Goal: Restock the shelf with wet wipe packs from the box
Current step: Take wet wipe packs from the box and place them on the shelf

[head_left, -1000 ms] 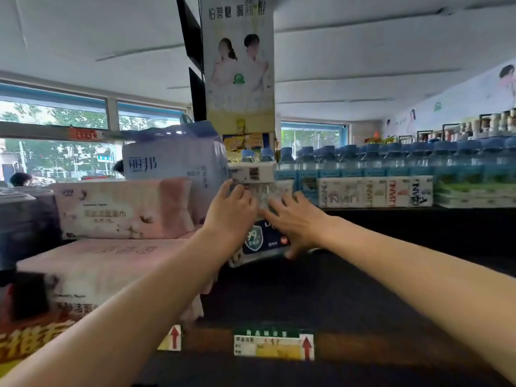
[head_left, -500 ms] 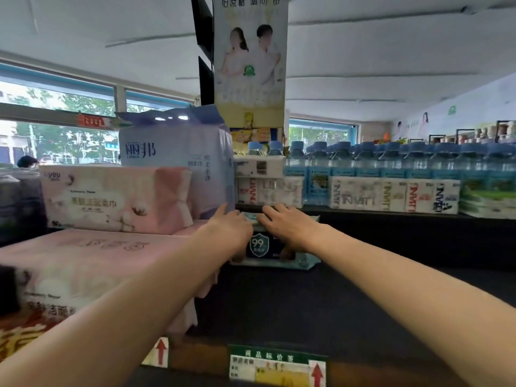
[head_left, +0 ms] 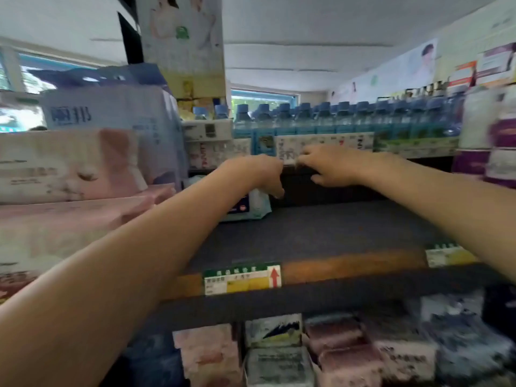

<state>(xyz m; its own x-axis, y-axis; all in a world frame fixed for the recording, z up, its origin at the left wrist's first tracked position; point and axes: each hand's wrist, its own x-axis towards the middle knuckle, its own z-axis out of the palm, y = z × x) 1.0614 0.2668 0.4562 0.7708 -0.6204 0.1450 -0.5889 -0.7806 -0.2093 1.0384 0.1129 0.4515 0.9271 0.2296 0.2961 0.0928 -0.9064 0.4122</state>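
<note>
Presently, one wet wipe pack [head_left: 251, 203] is seen lying flat at the far left of the dark shelf [head_left: 321, 233], just beside the pink tissue bundles [head_left: 69, 174]. The left hand [head_left: 259, 174] is held above and partly in front of the pack; whether it touches the pack cannot be told through the blur. The right hand [head_left: 329, 166] is held apart to the right, fingers loosely curled, with nothing seen in it. The box is not in view.

For a sound placement, the pack is to be pushed fully back and squared against the neighbouring stock, label outward, so that the open shelf to its right is kept for further packs.

Compared with the frame half a second earlier, both hands are lifted off the pack, the right hand is shifted rightward, and the view is tilted down, so that the lower shelf goods [head_left: 335, 353] are shown.
</note>
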